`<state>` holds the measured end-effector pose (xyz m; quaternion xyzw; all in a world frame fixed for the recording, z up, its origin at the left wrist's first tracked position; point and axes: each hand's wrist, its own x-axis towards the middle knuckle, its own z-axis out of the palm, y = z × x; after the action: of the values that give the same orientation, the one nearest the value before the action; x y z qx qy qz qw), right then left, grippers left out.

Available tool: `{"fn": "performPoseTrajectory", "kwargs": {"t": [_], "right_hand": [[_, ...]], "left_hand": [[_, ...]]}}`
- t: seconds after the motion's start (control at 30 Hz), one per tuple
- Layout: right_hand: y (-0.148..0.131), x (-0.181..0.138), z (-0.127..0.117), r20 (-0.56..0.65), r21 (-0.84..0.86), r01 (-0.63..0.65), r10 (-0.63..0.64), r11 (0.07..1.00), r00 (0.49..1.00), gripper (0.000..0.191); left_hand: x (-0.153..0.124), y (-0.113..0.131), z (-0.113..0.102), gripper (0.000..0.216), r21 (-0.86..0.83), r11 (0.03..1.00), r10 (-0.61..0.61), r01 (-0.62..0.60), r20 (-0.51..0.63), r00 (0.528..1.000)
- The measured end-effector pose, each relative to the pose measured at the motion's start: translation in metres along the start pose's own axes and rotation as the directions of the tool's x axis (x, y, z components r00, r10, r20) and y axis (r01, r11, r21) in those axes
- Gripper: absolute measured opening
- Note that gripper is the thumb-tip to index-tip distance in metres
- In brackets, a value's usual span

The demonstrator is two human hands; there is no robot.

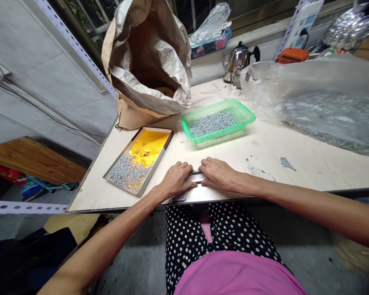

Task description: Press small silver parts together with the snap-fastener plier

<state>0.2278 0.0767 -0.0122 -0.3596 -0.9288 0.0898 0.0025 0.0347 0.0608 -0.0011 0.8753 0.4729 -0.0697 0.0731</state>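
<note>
As far as I can read the head view, hands: both are palm-down at the near edge of the pale wood-grain tabletop (264,147), close together with a narrow gap between them.
Left hand (176,179): fingers are curled over the left end of a flat grey metal piece (196,177). The thumb side is hidden, so I can't tell whether it is clamped on it.
Right hand (218,174): fingertips are laid on the right end of the same piece. The fingers are loosely bent and not closed round it.
Metal piece: it lies flat at the table's front edge, right in front of the body. Only the strip between the hands shows, plus a darker bit under the left palm.
Left of hands: a shallow open cardboard box with a yellow satin lining (147,149) sits near the left hand, not touching it. Small silvery metal parts (126,172) are heaped in its near half.
Beyond hands: a green perforated plastic basket (247,116) holds more of the small silvery parts and sits well apart from both hands.
Back left: a big crumpled brown paper sack (150,53) stands open, just behind the box.
Right: a large clear plastic bag (326,106) of silvery parts lies slumped on the table.
Back: a steel kettle with a black handle (237,61) stands by the wall.
</note>
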Motion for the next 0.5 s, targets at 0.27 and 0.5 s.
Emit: {"fn": "performPoseTrajectory", "kwargs": {"t": [0.27, 0.5], "right_hand": [[-0.006, 0.014, 0.011, -0.028, 0.040, 0.042, -0.041, 0.998, 0.999, 0.012], [0.021, 0.023, 0.008, -0.019, 0.056, 0.073, -0.072, 0.996, 0.997, 0.052]], "left_hand": [[-0.004, -0.003, 0.003, 0.026, -0.035, 0.997, -0.064, 0.063, -0.014, 0.998], [-0.019, 0.011, 0.019, 0.051, -0.041, 0.975, -0.223, 0.219, -0.172, 0.960]]}}
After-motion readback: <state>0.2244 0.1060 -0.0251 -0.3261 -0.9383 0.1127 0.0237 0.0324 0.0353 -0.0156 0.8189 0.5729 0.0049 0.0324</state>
